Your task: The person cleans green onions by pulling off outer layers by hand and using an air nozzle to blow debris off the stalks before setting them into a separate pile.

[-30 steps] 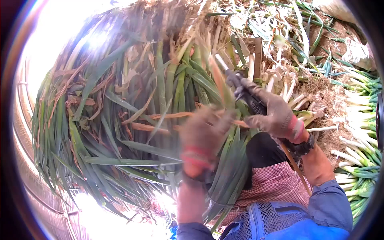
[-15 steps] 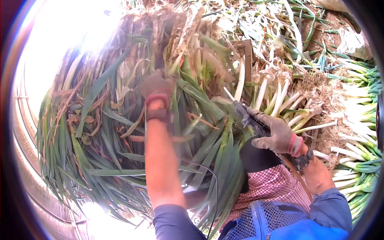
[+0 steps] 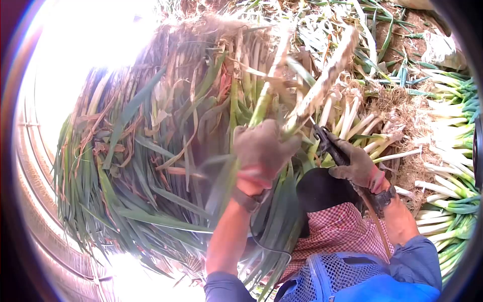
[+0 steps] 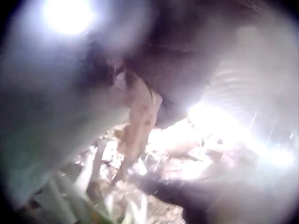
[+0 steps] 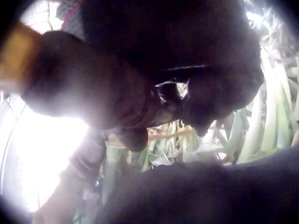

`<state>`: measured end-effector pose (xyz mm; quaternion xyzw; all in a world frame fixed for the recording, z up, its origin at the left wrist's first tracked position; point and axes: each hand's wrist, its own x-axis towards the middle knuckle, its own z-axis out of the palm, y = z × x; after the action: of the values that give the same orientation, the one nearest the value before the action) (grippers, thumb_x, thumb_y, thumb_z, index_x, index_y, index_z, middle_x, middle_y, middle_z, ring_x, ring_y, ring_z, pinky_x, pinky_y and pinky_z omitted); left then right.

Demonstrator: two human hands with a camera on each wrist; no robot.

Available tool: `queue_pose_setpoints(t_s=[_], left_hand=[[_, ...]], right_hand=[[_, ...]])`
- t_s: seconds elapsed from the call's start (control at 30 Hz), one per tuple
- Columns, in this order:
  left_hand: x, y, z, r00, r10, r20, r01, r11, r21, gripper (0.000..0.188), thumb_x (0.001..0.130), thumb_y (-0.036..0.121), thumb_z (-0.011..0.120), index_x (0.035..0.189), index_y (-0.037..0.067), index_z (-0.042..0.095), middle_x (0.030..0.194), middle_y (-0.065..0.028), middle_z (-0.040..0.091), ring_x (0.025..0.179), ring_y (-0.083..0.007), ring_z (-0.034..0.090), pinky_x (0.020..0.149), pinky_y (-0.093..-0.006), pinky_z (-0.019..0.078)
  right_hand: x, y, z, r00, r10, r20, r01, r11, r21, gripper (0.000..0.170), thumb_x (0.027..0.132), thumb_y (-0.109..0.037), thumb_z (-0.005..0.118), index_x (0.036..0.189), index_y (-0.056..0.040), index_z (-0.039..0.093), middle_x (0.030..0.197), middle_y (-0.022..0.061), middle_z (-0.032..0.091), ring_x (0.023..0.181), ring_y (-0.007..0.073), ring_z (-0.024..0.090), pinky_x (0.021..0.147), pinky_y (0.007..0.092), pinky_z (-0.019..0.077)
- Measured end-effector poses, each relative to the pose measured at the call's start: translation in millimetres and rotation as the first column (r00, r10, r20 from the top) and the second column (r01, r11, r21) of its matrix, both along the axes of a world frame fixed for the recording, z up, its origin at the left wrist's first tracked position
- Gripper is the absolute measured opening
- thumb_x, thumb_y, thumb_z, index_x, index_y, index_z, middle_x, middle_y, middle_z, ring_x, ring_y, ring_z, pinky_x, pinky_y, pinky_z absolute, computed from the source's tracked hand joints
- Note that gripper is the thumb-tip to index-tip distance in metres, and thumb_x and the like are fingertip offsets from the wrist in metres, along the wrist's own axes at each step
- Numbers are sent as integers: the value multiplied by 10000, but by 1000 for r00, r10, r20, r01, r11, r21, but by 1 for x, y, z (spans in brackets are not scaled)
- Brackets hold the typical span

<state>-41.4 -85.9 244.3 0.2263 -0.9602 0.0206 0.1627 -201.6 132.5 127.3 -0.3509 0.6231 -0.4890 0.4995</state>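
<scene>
In the head view the gloved left hand (image 3: pixel 264 153) grips leek stalks (image 3: pixel 259 108), whose root ends point up and away; one dirty stalk (image 3: pixel 322 88) slants to the upper right and is blurred. The gloved right hand (image 3: pixel 357 163) holds a dark spray-gun-like tool (image 3: pixel 332 147) with a hose (image 3: pixel 373 214) running down from it; its nozzle lies close to the slanting stalk. In the left wrist view dark glove shapes and a pale brown leaf (image 4: pixel 140 116) are blurred. The right wrist view shows the dark glove (image 5: pixel 210 88) round the tool, mostly in shadow.
A big heap of leeks (image 3: pixel 126 151) fills the left side. White-stemmed leeks (image 3: pixel 352 118) lie beyond the right hand, and more green onions (image 3: pixel 448 201) line the right edge. Roots and husks (image 3: pixel 402 105) cover the ground between. A knee with a black pad (image 3: pixel 322 189) is near the right hand.
The left hand reached left into the heap, then came back toward the tool with stalks in its grip. The right hand stayed on the tool, shifting slightly right.
</scene>
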Motion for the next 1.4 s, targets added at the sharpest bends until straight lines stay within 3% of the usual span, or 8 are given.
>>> queue_pose_setpoints(t_s=[0.13,0.2,0.43,0.9,1.0,1.2,1.27,1.4], left_hand=[[-36,-22,25,941,328,77,-337,925,173,343,835,461,875,814,144,747,711,-112,748,685,-320,739,816,-435,523],[-36,-69,3,767,620,168,-638,765,87,345,846,418,871,1021,132,787,900,-167,801,859,-338,783,899,-449,564],[18,-45,-41,942,274,196,-292,954,68,702,812,293,941,1434,74,700,1466,-173,707,1388,-380,633,1152,-485,492],[68,-32,-21,897,402,182,-412,911,18,738,781,274,977,1440,106,691,1387,-103,747,1299,-348,675,1132,-450,519],[58,-35,-22,879,399,260,-433,897,87,792,783,324,970,1486,131,662,1419,-105,730,1308,-348,670,1135,-453,517],[42,-43,-16,883,332,333,-372,926,62,801,773,260,944,1509,129,653,1449,-107,698,1304,-350,665,1135,-444,517],[39,-45,-15,837,364,407,-447,886,125,801,757,224,927,1507,120,668,1376,-107,710,1272,-343,673,1119,-429,529],[34,-47,-23,833,369,412,-459,877,142,794,741,228,924,1490,110,690,1311,-116,710,1224,-337,690,1085,-419,548]], right_hand=[[-3,2,9,997,-5,-79,1,999,-50,998,810,-232,899,1692,-74,459,1249,126,732,1129,173,665,1087,308,491],[0,5,6,991,-71,-115,59,993,-106,990,819,-270,887,1692,-84,459,1335,164,743,1222,208,693,1129,328,486],[4,8,17,989,78,-126,-98,983,-159,983,848,-326,876,1692,-65,446,1372,206,726,1274,278,708,1141,339,486],[13,-53,60,939,297,-174,-308,951,-40,958,857,-397,825,1684,-89,454,1350,283,722,1197,408,728,1065,447,541],[20,-88,29,933,94,-348,-176,962,-211,957,853,-419,807,1680,-87,460,1309,287,733,1215,409,724,1067,456,543],[1,-118,47,913,139,-384,-165,986,-35,954,853,-427,828,1669,-81,475,1245,273,760,1118,425,758,1044,451,562],[5,-98,72,941,287,-179,-285,958,38,952,861,-437,818,1675,-86,471,1286,274,746,1167,423,744,1063,447,552],[22,-79,54,920,264,-291,-290,956,-48,968,887,-426,814,1702,-82,419,1418,274,696,1297,422,694,1147,433,509]])
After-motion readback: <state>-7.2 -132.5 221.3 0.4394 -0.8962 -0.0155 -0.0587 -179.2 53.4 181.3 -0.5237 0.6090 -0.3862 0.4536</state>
